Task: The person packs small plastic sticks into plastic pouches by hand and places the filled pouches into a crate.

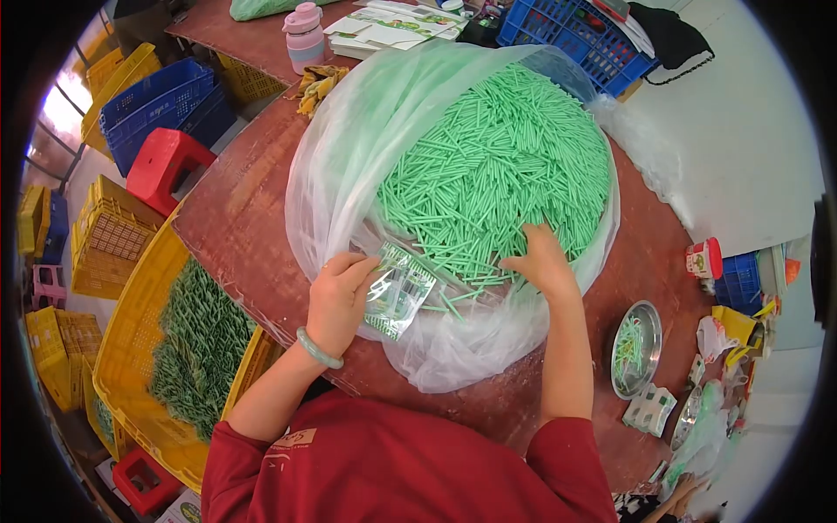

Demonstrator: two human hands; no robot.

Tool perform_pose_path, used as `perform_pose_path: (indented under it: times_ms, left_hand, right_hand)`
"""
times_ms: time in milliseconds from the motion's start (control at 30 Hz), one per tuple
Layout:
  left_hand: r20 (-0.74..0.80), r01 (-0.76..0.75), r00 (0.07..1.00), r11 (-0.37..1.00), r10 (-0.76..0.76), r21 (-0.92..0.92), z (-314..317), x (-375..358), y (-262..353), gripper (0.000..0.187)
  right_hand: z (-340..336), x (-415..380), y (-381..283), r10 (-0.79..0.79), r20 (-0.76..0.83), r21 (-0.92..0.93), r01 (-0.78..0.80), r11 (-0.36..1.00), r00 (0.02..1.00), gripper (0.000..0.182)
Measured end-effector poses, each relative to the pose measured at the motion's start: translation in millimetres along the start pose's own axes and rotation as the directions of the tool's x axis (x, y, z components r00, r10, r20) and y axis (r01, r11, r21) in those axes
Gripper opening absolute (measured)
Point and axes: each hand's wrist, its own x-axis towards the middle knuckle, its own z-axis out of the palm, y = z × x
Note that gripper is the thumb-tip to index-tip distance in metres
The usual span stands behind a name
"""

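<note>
A large heap of thin light-green sticks (497,157) fills a big translucent plastic bag (336,166) that lies opened out on the table. My left hand (340,292) is closed on the edge of a small clear plastic packet with green print (401,292), held at the near side of the heap. Reaching into the heap's near right edge is my right hand (542,260), thumb spread away from the fingers. Its fingertips touch the sticks and are partly hidden there; no stick shows clearly gripped.
A yellow crate (131,357) of dark-green packets (200,340) stands left of the red-brown table (235,218). To the right is a metal bowl (645,318) with loose sticks. A pink bottle (304,37) and blue basket (558,39) are behind. Another person's hand (684,497) shows lower right.
</note>
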Motion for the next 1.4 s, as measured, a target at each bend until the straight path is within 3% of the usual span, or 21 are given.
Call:
perform_pose_path:
  times_ms: [33,100,133,233,333,433,533,633,700,800,900,1000,1100,1300,1400]
  left_hand:
    - [-0.037,-0.063,0.997,0.997,0.064,0.039,-0.1,-0.5,0.2,0.020]
    - [-0.054,-0.035,0.998,0.999,0.034,-0.010,-5.3,-0.4,7.0,0.018]
    - [-0.064,-0.022,0.998,0.999,0.019,-0.036,-8.9,0.0,11.5,0.018]
    - [0.014,0.156,0.988,0.970,-0.156,-0.184,-23.1,-0.8,17.9,0.015]
    - [0.163,0.415,0.905,0.734,-0.392,-0.537,-25.3,-5.9,13.6,0.013]
    - [0.383,0.526,0.840,0.410,-0.384,-0.745,-28.1,-1.5,9.7,0.017]
    - [0.557,0.621,0.752,0.094,-0.354,-0.778,-24.6,5.1,12.3,0.022]
    - [0.654,0.679,0.699,-0.021,-0.289,-0.734,-21.0,6.1,12.4,0.025]
    - [0.653,0.680,0.706,0.005,-0.274,-0.734,-19.7,9.0,19.9,0.025]
    - [0.665,0.691,0.704,0.022,-0.248,-0.723,-18.1,12.9,24.9,0.025]
    - [0.683,0.705,0.696,0.032,-0.222,-0.709,-13.7,17.1,27.0,0.024]
    - [0.695,0.716,0.694,0.075,-0.187,-0.694,-6.2,17.5,24.9,0.020]
    - [0.695,0.719,0.694,0.145,-0.187,-0.679,-6.7,18.4,29.3,0.017]
    - [0.702,0.736,0.677,0.183,-0.221,-0.652,-8.9,17.5,22.9,0.017]
    - [0.715,0.754,0.654,0.147,-0.246,-0.640,-7.4,20.5,25.4,0.017]
  right_hand:
    - [5.6,1.3,7.7,-0.015,-0.021,-0.004,0.015,1.000,1.000,0.046]
    - [15.7,7.7,19.9,-0.045,-0.065,-0.014,0.044,0.999,0.997,0.047]
    - [11.1,9.1,19.2,-0.016,-0.014,0.020,0.016,1.000,1.000,0.045]
    - [-6.8,11.5,8.4,0.033,0.086,0.054,-0.038,0.998,0.996,0.039]
    - [-2.7,9.3,3.8,0.035,0.075,0.026,-0.037,0.999,0.997,0.033]
    - [5.8,10.1,8.5,0.042,0.089,0.074,-0.048,0.996,0.995,0.033]
    - [-0.3,7.0,3.1,0.071,0.120,0.092,-0.083,0.992,0.990,0.032]
    - [-1.8,2.9,1.5,0.088,0.133,0.145,-0.108,0.984,0.987,0.029]
    - [3.4,1.9,12.0,0.122,0.141,0.178,-0.147,0.973,0.982,0.030]
    - [3.6,-2.6,13.9,0.045,0.139,0.307,-0.086,0.948,0.989,0.031]
    - [13.1,-7.7,15.4,-0.194,-0.061,0.170,0.202,0.965,0.979,0.031]
    - [19.0,-2.7,19.6,-0.094,0.072,0.173,0.080,0.982,0.993,0.031]
    - [7.6,-6.3,14.9,0.005,0.065,0.309,-0.025,0.951,0.998,0.029]
    - [-13.8,-16.3,7.2,0.237,0.237,0.748,-0.333,0.575,0.942,0.017]
    - [-6.7,-18.3,9.7,0.234,0.123,0.789,-0.238,0.567,0.965,0.013]
